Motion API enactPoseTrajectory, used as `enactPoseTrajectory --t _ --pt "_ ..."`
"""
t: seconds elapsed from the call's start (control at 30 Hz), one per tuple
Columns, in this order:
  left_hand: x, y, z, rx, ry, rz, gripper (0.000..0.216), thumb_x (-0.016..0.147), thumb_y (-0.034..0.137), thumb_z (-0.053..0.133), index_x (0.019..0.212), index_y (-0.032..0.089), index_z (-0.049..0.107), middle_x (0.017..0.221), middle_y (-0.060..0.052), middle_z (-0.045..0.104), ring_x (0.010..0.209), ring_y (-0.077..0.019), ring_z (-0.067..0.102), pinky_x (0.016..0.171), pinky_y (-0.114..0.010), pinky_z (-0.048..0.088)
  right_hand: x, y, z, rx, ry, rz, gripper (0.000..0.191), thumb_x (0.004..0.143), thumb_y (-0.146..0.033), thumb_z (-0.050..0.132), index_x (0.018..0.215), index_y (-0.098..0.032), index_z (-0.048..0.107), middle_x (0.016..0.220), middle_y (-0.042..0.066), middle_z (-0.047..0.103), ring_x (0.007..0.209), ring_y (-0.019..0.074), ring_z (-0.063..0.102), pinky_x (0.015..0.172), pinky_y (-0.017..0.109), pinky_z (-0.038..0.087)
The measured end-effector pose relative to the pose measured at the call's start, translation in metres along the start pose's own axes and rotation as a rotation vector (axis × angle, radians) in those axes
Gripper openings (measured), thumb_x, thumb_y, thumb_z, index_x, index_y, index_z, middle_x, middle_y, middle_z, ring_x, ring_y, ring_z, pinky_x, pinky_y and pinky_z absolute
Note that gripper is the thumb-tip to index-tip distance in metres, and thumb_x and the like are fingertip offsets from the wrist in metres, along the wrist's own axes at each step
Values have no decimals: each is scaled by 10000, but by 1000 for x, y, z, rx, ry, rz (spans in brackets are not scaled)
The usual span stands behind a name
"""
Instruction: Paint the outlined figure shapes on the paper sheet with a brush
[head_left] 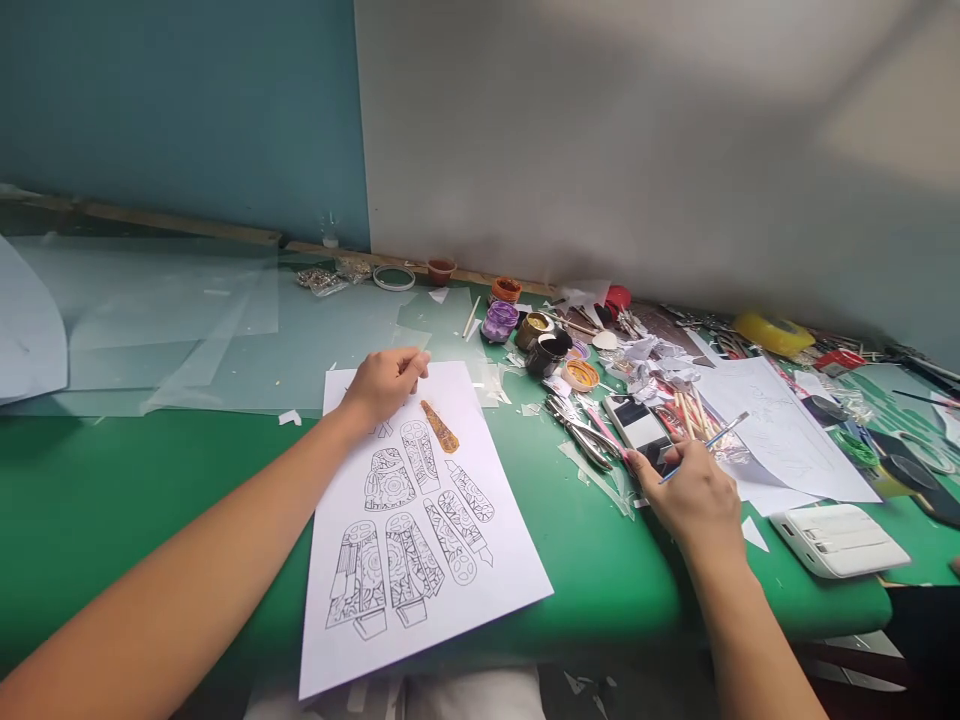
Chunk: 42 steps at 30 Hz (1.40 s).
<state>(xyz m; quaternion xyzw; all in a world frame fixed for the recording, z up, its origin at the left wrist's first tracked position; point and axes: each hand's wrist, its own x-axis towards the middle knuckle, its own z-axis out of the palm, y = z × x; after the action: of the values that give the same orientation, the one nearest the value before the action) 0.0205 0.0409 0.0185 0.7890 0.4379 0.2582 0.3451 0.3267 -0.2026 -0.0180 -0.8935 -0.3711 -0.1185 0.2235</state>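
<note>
My left hand [386, 385] rests at the top of a white sheet [495, 560] printed with black line drawings of patterned body parts. Its fingers are curled closed, and whatever is inside them is hidden. Just below lies a small brown-gold tapered cutout [440, 427] on the paper. To the right, my right hand [696, 495] is closed round a slim blue-handled paintbrush [720, 432], held at a slant. Beside those fingers are a black-and-white phone-like object [637, 428] and metal pliers [589, 435].
Open paint jars, purple [499, 322] and black [547, 355], stand behind the sheet. Crumpled foil [660, 362], other drawing sheets [776, 425] and a white power bank [840, 540] crowd the right side. Clear plastic sheets [180, 340] cover the back left of the green table [150, 490].
</note>
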Motion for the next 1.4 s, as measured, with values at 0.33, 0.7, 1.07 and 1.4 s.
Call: enactPoseTrajectory --t 0.33,0.7,1.07,1.4 --pt "0 -3 -1 -41 -2 24 412 892 515 410 682 211 592 582 11 569 533 -149 491 609 -314 369 13 4 1 -11 -113 72 426 685 -626 493 835 -280 296 976 102 632 1019 358 622 875 528 437" --pt "-2 -4 -4 -78 20 25 406 900 491 417 678 204 600 580 17 574 516 -139 467 592 -302 352 10 13 -8 -12 4 -45 396 719 -650 464 792 -278 347 965 152 685 913 370 628 830 565 459" --pt "-4 -5 -2 -144 -5 29 398 912 471 444 668 201 606 560 21 547 542 -138 479 575 -290 345 24 -80 -35 750 254 -327 471 955 -537 427 728 -197 660 702 74 691 714 234 665 737 423 531" --pt "-4 2 4 177 -117 66 367 898 407 479 583 219 456 553 10 457 550 -153 365 583 -322 276 -17 -174 14 1603 -269 -72 316 875 -459 551 700 -212 642 462 -36 507 404 142 500 409 281 447"
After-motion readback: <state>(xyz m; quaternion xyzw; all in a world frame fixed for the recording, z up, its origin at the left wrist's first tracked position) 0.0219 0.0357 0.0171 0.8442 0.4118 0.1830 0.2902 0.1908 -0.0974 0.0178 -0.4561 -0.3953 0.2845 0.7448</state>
